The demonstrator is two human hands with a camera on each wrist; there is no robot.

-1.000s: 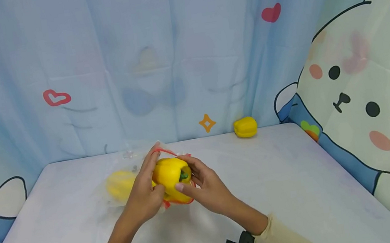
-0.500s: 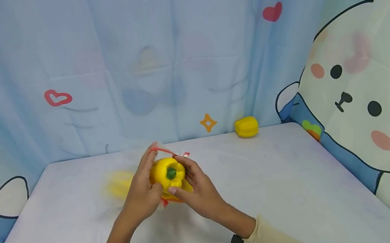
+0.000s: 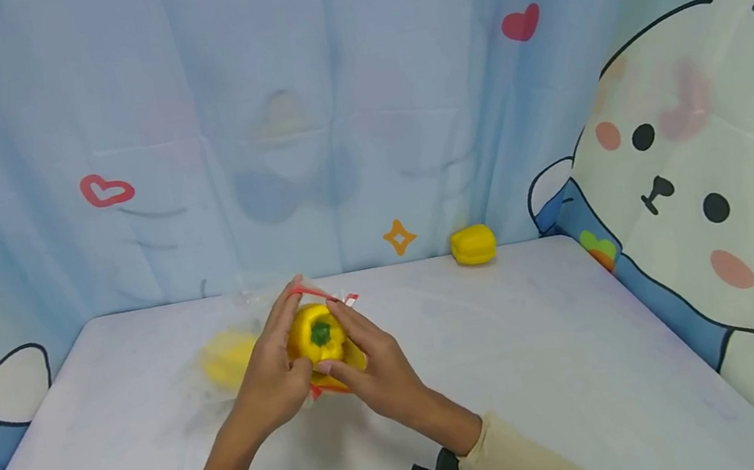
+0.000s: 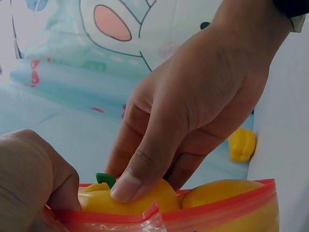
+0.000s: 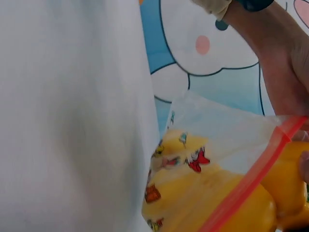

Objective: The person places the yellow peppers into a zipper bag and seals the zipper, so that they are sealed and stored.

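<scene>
A clear zip bag (image 5: 217,140) with a red zip edge and cartoon prints lies on its side, its mouth facing right. My left hand (image 3: 269,373) grips the bag at the mouth, thumb bent at the red rim. A yellow bell pepper (image 3: 305,328) with a green stem sits in the mouth, held by my right hand (image 3: 375,361); the right thumb presses on it in the left wrist view. Beside it in the mouth shows another bell pepper (image 4: 217,192). Yellow shapes (image 3: 223,359) fill the bag's far end, partly hidden behind the left hand.
One more yellow bell pepper (image 3: 474,245) stands at the back edge of the white table (image 3: 551,371). Behind the table hangs a blue curtain (image 3: 263,57) with cartoon rabbits, which continues along both sides.
My right hand has moved left with the bell pepper, further into the bag's mouth. The pepper has turned, so its stem now faces the head camera. The left hand stays nearly still.
</scene>
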